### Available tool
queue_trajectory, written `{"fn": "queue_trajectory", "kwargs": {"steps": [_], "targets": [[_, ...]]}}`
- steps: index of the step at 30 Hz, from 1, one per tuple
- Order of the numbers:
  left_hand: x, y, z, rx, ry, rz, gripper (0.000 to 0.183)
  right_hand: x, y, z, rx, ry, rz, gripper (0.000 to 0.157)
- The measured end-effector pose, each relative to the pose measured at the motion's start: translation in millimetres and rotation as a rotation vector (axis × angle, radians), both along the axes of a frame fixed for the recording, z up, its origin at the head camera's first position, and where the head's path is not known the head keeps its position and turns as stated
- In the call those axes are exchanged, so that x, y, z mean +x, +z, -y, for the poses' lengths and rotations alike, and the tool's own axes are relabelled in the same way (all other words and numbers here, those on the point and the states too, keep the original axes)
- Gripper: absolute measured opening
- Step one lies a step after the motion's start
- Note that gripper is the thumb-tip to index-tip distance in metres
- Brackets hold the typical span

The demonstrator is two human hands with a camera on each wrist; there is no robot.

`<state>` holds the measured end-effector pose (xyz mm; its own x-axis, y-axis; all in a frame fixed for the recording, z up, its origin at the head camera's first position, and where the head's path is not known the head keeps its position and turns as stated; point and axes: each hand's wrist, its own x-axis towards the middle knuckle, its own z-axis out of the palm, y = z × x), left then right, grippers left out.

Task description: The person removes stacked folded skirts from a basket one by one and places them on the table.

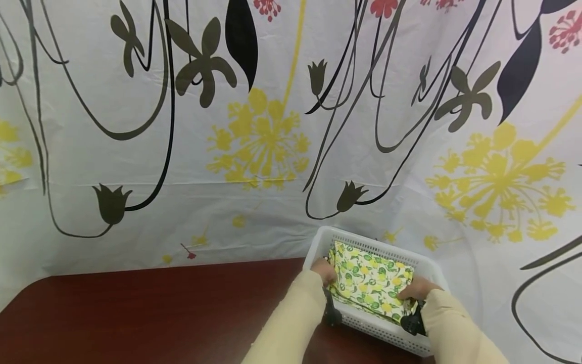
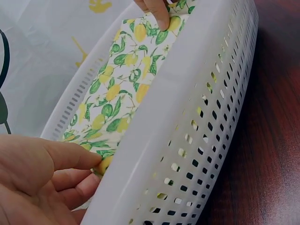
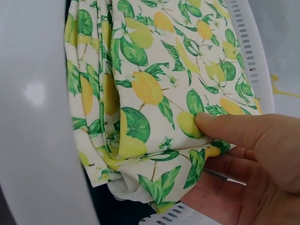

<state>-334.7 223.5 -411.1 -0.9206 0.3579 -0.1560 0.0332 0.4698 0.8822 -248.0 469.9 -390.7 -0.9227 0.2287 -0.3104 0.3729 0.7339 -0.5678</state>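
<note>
A folded cloth (image 1: 370, 280) with a lemon-and-leaf print lies inside a white plastic basket (image 1: 386, 331) with perforated walls. At the cloth's left end, my left hand (image 1: 324, 271) pinches its edge between thumb and fingers, just inside the basket rim. My right hand (image 1: 417, 289) grips the opposite end, thumb (image 3: 225, 129) on top and fingers beneath the folds. Several stacked layers show along the cloth's side in the right wrist view. Under the cloth, a dark patch (image 3: 115, 206) shows near the basket's end.
The basket stands at the right end of a dark red-brown table (image 1: 159, 313). Behind it hangs a white curtain (image 1: 191, 162) printed with flowers and stems, close to the basket's far rim. Black wrist straps (image 1: 413, 322) overlap the basket's near side.
</note>
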Motion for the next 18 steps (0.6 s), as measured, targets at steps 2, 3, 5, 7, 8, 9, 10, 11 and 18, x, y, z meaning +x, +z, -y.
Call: {"fn": "queue_trajectory", "kwargs": {"steps": [2, 3, 5, 7, 8, 9, 10, 11, 18], "targets": [[-1.1, -0.8, 0.7, 0.036, 0.018, -0.014, 0.011, -0.3, 0.9, -0.4, -0.002, -0.016, -0.03, 0.02], [-1.5, -0.8, 1.0, 0.055, 0.024, -0.017, 0.012, -0.6, 1.2, -0.6, -0.011, -0.023, -0.043, 0.019], [-2.1, -1.0, 1.1, 0.096, 0.032, -0.004, 0.014, -0.1, 2.1, -0.9, -0.033, -0.029, -0.056, 0.018], [-2.2, 0.3, 1.4, 0.113, 0.027, -0.008, 0.015, 1.2, 2.7, -0.8, -0.039, -0.034, -0.069, 0.014], [-2.3, 1.2, 1.5, 0.113, 0.022, -0.007, 0.015, 1.8, 3.0, -0.8, -0.04, -0.04, -0.074, 0.011], [-2.0, 2.4, 1.8, 0.113, 0.019, -0.008, 0.014, 2.5, 3.6, -1.1, -0.043, -0.04, -0.083, 0.009], [-2.0, 3.6, 2.1, 0.115, 0.017, -0.007, 0.014, 3.2, 4.3, -1.5, -0.038, -0.037, -0.092, 0.008], [-1.7, 5.5, 2.7, 0.126, 0.014, 0.001, 0.014, 3.6, 4.9, -2.1, -0.033, -0.04, -0.101, 0.009], [-5.7, 8.8, 8.3, 0.192, 0.016, 0.018, 0.012, 2.2, 11.6, -3.1, -0.062, -0.017, -0.111, 0.022]]}}
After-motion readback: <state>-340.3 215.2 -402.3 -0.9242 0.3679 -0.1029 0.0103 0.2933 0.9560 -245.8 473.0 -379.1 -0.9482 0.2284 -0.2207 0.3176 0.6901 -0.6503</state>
